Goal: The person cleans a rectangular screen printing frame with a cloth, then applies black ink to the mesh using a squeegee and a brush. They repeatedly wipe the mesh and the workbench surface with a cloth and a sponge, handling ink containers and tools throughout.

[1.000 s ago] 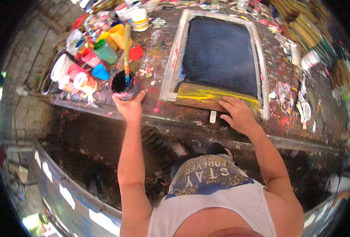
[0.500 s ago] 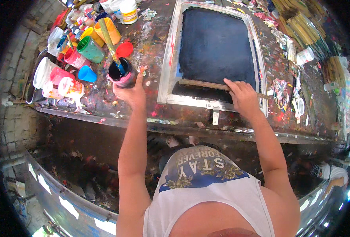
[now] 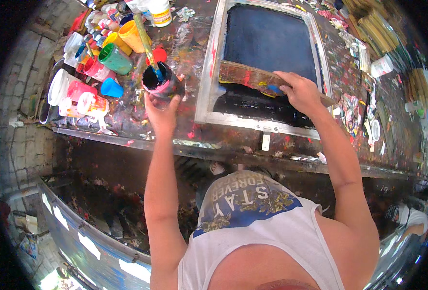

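My left hand (image 3: 161, 113) is wrapped round a plastic jar (image 3: 163, 90) with dark, black-stained walls and a pink band. A long-handled paintbrush (image 3: 145, 43) stands tilted inside it, its blue-smeared end in the black paint. My right hand (image 3: 301, 91) grips a paint-stained wooden squeegee (image 3: 252, 77) by its right part. The squeegee lies across a screen-printing frame (image 3: 209, 72), its broad face showing. Beyond it the mesh (image 3: 272, 41) is coated dark blue-black; on the near side lies a wet, shiny black band of paint (image 3: 252, 104).
Left of the jar crowd several paint pots, among them a green pot (image 3: 116, 59), a blue cup (image 3: 111, 88) and a white tub (image 3: 59, 87). A metal hinge clamp (image 3: 265, 137) sits at the frame's near edge. Rags (image 3: 351, 108) and a white container (image 3: 381, 66) lie to the right.
The squeegee has moved away from me up the screen and tipped, so its broad face shows and more black paint is uncovered. My left hand has shifted the jar slightly right and farther away.
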The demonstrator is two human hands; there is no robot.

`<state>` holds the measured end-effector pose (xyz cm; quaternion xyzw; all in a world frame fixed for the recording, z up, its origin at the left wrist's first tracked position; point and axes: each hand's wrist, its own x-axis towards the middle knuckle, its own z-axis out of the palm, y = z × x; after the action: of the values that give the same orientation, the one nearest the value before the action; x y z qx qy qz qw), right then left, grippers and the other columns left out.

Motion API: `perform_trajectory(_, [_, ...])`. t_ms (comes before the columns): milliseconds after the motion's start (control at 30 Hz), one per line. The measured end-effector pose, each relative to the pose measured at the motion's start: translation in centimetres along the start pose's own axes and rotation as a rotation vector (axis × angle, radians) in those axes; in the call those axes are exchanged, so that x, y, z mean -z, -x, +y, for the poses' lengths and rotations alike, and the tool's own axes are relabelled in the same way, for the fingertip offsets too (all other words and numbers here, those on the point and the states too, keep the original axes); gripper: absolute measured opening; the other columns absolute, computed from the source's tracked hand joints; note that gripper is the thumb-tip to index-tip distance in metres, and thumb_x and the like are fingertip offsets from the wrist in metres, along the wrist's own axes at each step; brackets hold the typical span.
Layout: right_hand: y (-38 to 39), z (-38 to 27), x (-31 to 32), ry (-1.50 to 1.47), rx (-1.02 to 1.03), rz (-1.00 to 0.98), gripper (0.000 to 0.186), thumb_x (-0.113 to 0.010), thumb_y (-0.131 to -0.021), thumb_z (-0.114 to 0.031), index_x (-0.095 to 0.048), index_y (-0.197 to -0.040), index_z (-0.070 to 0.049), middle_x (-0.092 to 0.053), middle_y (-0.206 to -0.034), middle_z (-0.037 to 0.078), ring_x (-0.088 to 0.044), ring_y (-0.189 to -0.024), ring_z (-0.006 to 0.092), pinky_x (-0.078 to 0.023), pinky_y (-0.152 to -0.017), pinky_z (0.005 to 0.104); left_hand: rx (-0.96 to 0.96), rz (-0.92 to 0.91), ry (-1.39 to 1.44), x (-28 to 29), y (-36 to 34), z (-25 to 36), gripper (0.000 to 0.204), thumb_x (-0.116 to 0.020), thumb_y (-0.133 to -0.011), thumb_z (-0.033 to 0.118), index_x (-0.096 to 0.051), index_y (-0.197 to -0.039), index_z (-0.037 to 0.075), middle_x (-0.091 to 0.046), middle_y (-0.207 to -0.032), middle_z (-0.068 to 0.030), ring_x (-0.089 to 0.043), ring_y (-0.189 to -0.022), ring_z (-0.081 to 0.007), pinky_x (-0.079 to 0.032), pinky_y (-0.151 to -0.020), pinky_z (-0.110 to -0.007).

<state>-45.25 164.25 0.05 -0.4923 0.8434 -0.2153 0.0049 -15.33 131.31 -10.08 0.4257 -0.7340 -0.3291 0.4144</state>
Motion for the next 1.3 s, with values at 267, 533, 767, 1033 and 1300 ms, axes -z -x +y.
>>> perform_trajectory(267, [-3.5,0.6,-1.1,-0.035,-0.072,-0.203,0.050,-0.077,-0.098,-0.014,-0.070,-0.147,-0.021,-0.080,-0.125,0.015,-0.075,-0.115,0.0391,-0.058,-0.099,0.0502,-0.294,-0.423,-0.435,1.4,9.1,4.8,0.110,-0.105,-0.066,0.046,-0.057,-0.156,0.005,-0.061,-0.152,-0.0190,-0.056,-0.143,-0.0390,-0.042,-0.118,-0.058])
perform_trajectory(533, [-4.7,1.9,-2.1,-0.196,-0.078,-0.332,0.048,-0.078,-0.099,-0.016,-0.072,-0.146,-0.022,-0.081,-0.125,0.016,-0.077,-0.115,0.0386,-0.058,-0.099,0.0511,-0.315,-0.428,-0.479,-0.6,9.6,5.1,0.094,-0.104,-0.065,0.050,-0.070,-0.142,0.007,-0.065,-0.147,-0.0113,-0.059,-0.139,-0.0358,-0.043,-0.113,-0.057])
perform_trajectory(767, [-4.5,4.2,-4.2,-0.390,-0.114,-0.419,0.051,-0.078,-0.099,-0.009,-0.072,-0.148,-0.018,-0.082,-0.126,0.015,-0.079,-0.115,0.0325,-0.058,-0.103,0.0449,-0.328,-0.401,-0.509,-0.8,9.6,5.1,0.087,-0.102,-0.068,0.048,-0.073,-0.138,0.006,-0.067,-0.144,-0.0104,-0.060,-0.136,-0.0343,-0.044,-0.112,-0.056])
perform_trajectory(1033, [-4.0,5.0,-5.0,-0.502,-0.146,-0.572,0.051,-0.072,-0.100,0.004,-0.068,-0.150,-0.005,-0.081,-0.130,0.013,-0.074,-0.122,0.0203,-0.054,-0.109,0.0374,-0.338,-0.379,-0.529,-1.0,9.9,5.2,0.085,-0.102,-0.069,0.047,-0.074,-0.137,0.006,-0.068,-0.143,-0.0097,-0.060,-0.134,-0.0349,-0.043,-0.113,-0.056])
perform_trajectory(1300, [-3.9,5.1,-5.0,-0.387,-0.056,-0.547,0.048,-0.075,-0.101,-0.006,-0.068,-0.149,-0.008,-0.080,-0.130,0.014,-0.074,-0.120,0.0264,-0.054,-0.107,0.0420,-0.329,-0.382,-0.559,-0.9,9.7,5.9,0.085,-0.102,-0.067,0.048,-0.075,-0.135,0.006,-0.068,-0.141,-0.0089,-0.061,-0.132,-0.0349,-0.046,-0.112,-0.055])
